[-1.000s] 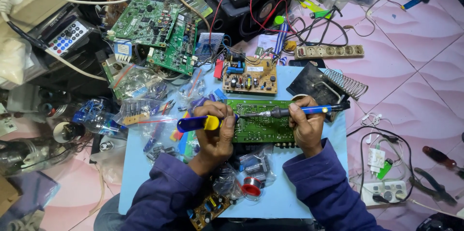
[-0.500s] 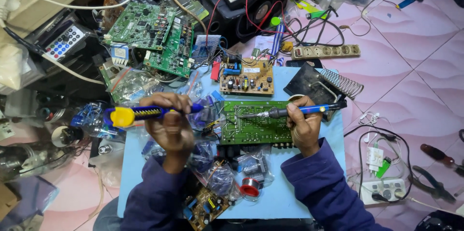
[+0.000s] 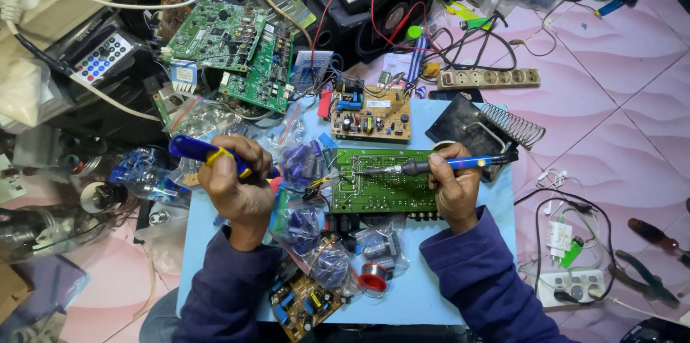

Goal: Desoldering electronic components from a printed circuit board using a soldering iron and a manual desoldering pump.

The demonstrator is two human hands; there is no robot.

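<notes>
On a pale blue board (image 3: 431, 293) laid over a pink tiled floor (image 3: 618, 120), a person in dark purple sleeves works with both hands, seen from above.

Right hand (image 3: 454, 186) is closed around a blue-handled soldering iron (image 3: 431, 166), held nearly level and pointing left. Its metal tip rests on or just above the upper left part of a green circuit board (image 3: 381, 183) that lies flat near the middle of the blue board. The heel of this hand sits on the green board's right edge.

Left hand (image 3: 236, 186) is clenched around a blue and yellow desoldering pump (image 3: 210, 154), which slants up to the left. This hand is off to the left of the green board, apart from it, above clear bags of small parts (image 3: 305, 221).

Just behind the green board lies a tan circuit board (image 3: 370, 114) with upright components. To its right stands a black iron stand with a coiled wire holder (image 3: 512, 124). Near the front edge sit a red solder spool (image 3: 373, 282) and a small yellowish board (image 3: 305, 305).

Behind, on the left, larger green boards (image 3: 237, 48) lie stacked among cables, beside a remote control (image 3: 104, 57). A power strip (image 3: 489, 78) lies on the floor behind the blue board. Pliers (image 3: 643, 278) lie on the tiles far to the right.
</notes>
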